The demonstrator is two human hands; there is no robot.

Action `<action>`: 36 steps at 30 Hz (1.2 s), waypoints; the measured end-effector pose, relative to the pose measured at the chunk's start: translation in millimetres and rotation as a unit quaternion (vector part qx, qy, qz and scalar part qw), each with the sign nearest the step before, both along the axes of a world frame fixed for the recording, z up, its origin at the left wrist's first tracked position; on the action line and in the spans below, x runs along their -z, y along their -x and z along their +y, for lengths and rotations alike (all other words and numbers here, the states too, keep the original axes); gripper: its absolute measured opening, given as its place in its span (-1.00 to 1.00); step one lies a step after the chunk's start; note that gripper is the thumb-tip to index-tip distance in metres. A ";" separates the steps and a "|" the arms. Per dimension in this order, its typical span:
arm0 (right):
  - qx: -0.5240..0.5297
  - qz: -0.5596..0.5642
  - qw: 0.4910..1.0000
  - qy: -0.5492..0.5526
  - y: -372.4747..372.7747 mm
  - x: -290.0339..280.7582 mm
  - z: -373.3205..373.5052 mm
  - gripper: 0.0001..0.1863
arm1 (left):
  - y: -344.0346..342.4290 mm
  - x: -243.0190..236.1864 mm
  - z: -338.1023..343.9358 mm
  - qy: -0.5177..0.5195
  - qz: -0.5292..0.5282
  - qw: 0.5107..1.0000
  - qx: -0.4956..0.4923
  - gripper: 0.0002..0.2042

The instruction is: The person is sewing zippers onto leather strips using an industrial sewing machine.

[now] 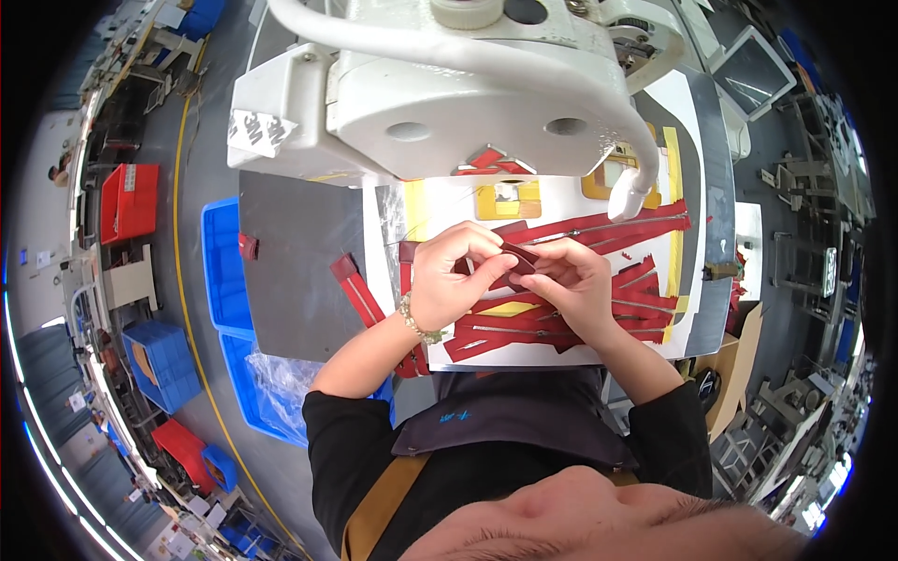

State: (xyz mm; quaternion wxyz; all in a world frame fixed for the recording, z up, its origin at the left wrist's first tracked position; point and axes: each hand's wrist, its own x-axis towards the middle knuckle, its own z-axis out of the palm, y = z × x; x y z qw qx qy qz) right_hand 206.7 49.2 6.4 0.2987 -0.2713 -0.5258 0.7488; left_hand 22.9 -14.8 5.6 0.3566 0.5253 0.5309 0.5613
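Observation:
Both hands meet over the white work surface in front of the machine. Between their fingertips is a small dark red piece of material [520, 256], perhaps a zipper end or tab; its exact kind is unclear. My left hand [454, 273], with a beaded bracelet at the wrist, pinches its left side. On the other side, the thumb and fingers of my right hand [572, 285] pinch it too. Several red zippers [524, 327] with metal teeth lie under and around the hands. Another red zipper [608, 227] stretches to the right behind them.
A white sewing machine [468, 103] with a thick curved rod overhangs the far side. Yellow-edged plates [510, 199] lie below it. One red zipper [360, 288] rests across the dark tabletop [295, 271]. Blue bins [224, 266] stand at left, a cardboard box [739, 369] at right.

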 end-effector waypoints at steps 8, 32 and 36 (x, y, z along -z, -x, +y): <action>0.017 -0.028 0.998 0.055 2.2 -1.3 0.0 -0.77 | -4.7 7.3 5.4 0.006 -0.039 0.999 -0.029 -0.88; 0.019 -0.011 0.997 0.079 3.5 -1.6 -1.2 -0.88 | -5.4 2.3 5.7 -0.078 0.090 0.992 -0.040 -0.82; 0.011 -0.003 0.997 0.073 2.6 -0.3 0.3 -0.92 | -4.5 -7.5 7.9 -0.021 0.052 0.998 -0.033 -0.84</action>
